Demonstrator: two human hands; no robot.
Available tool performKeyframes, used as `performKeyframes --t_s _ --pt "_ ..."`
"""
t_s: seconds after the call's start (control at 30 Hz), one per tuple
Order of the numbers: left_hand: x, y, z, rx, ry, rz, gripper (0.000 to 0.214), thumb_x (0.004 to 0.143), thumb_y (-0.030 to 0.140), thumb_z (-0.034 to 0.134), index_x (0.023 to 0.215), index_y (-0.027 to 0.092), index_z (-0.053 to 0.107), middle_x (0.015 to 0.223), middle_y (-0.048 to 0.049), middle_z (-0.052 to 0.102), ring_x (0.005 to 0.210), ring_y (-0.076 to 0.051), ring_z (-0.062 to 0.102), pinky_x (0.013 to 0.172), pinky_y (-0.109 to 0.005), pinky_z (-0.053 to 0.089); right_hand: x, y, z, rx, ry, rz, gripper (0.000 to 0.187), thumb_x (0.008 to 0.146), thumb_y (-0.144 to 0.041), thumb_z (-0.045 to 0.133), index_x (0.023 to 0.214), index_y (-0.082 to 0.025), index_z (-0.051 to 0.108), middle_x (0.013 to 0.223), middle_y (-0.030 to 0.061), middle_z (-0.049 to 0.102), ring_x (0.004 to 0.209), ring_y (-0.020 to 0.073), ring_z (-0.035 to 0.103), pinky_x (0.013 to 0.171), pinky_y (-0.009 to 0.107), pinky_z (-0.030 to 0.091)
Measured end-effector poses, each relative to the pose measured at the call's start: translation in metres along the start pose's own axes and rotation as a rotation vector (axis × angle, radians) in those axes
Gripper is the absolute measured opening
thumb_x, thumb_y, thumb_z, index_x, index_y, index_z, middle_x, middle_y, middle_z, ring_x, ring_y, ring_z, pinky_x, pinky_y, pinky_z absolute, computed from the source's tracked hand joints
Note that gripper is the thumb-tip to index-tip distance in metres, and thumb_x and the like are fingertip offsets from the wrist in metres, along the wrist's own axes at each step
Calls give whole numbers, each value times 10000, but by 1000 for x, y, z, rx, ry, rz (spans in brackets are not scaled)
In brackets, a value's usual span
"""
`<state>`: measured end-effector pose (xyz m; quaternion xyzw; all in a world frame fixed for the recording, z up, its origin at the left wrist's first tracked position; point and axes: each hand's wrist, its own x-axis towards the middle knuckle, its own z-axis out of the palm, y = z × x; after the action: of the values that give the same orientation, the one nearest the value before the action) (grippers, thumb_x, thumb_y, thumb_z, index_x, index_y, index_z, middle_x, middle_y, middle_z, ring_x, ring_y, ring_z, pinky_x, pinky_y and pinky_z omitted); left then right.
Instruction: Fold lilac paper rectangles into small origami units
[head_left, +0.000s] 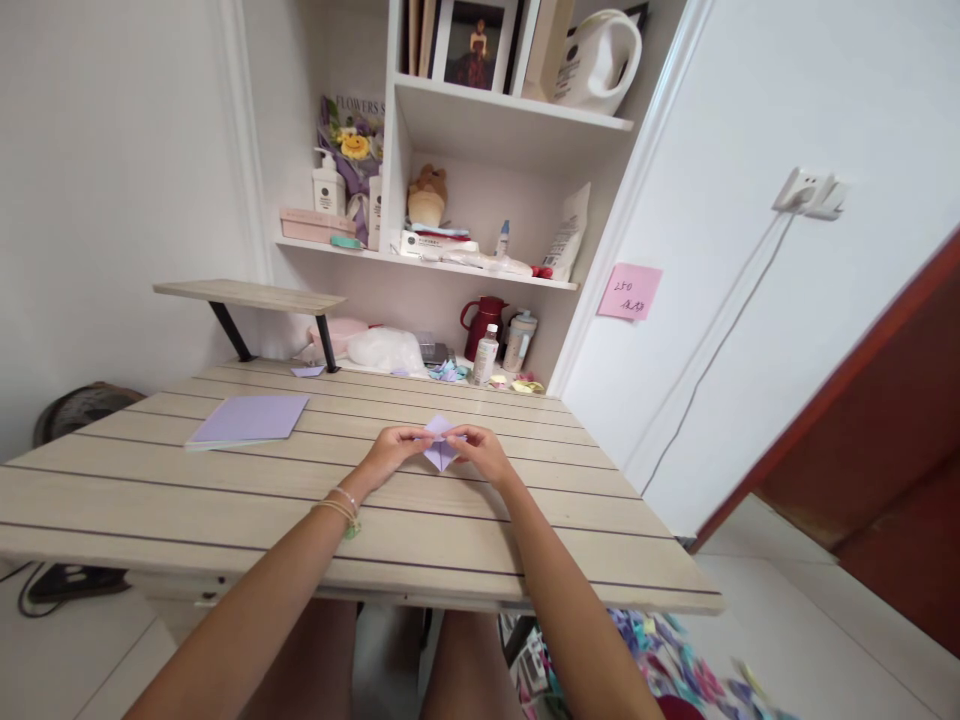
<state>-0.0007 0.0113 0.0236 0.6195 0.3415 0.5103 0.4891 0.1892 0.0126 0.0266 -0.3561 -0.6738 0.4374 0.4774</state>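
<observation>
A small lilac paper piece (439, 445), folded into a diamond shape, lies on the pale wooden table (225, 500) in front of me. My left hand (392, 450) pinches its left corner with closed fingers; bracelets circle that wrist. My right hand (484, 452) pinches the right corner the same way. Both hands rest low on the tabletop with the paper between them. A stack of lilac paper sheets (247, 419) lies flat to the left, well apart from my hands.
Shelves at the back hold bottles, a red jug (484, 327), a plush toy (427, 195) and a white pitcher (600, 60). A small raised shelf (247, 295) stands at the table's back left. A pink note (629, 292) sticks to the right wall. Colourful paper scraps (660, 660) lie on the floor.
</observation>
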Motion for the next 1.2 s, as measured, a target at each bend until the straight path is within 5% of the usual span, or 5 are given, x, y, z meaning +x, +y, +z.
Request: performKeyframes --t_s 0.23,0.67,0.87,1.0,1.2 --pt "4 -4 -4 25 68 30 296 625 351 683 814 124 709 828 -72 707 778 -203 620 728 -284 446 0 0 1 -75 -100 -99 357 591 -285 695 944 -246 666 1110 49 543 770 164 573 521 242 519" --pt "1 -6 0 -176 -120 -88 589 441 125 790 1007 114 627 933 -96 684 862 -221 626 800 -352 468 1 5 -5 -124 -60 -128 269 619 -191 633 870 -264 695 1030 48 545 892 210 546 551 249 523" --pt "1 -7 1 -204 -93 -65 592 445 138 796 1010 101 620 915 -108 688 844 -216 629 811 -364 461 3 4 -9 -67 -100 -133 191 612 -280 677 799 -253 710 1086 53 550 908 214 548 585 275 519" --pt "1 -5 1 -145 -54 -72 499 515 206 773 988 120 640 908 -94 695 825 -213 633 807 -350 455 2 3 -6 26 -78 -54 224 608 -372 690 740 -191 695 897 53 630 742 184 590 579 287 500" --pt "4 -7 0 -96 29 -29 390 614 280 709 956 106 640 933 -114 690 869 -234 625 815 -353 453 6 11 2 147 170 -1 341 556 -409 721 763 -164 603 609 4 625 577 155 581 520 261 471"
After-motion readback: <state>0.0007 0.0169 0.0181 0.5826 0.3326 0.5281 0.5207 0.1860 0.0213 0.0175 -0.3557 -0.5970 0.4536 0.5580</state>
